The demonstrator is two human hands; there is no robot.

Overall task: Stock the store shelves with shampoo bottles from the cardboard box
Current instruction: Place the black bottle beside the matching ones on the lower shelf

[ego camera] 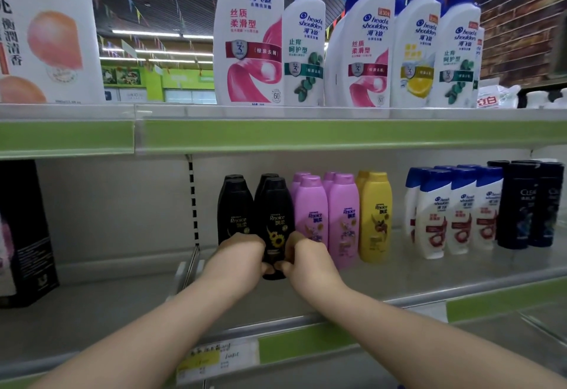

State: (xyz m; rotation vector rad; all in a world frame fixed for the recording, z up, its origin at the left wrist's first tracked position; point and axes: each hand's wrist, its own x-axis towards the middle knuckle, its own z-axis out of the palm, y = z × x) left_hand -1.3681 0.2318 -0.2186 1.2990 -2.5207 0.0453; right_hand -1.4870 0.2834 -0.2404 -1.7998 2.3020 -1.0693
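A black Rejoice shampoo bottle (275,220) with a sunflower on its label stands upright at the front of the lower shelf (399,278). My left hand (241,253) grips its lower left side and my right hand (302,255) grips its lower right side, fingers curled round the base. More black Rejoice bottles (234,207) stand just behind and to its left. The cardboard box is out of view.
To the right stand pink bottles (310,220), yellow bottles (376,217), white Head & Shoulders bottles (435,214) and dark Clear bottles (530,204). Big pump bottles (371,45) fill the upper shelf (276,134). A dark box (21,235) stands at the left. Bare shelf lies between it and the black bottles.
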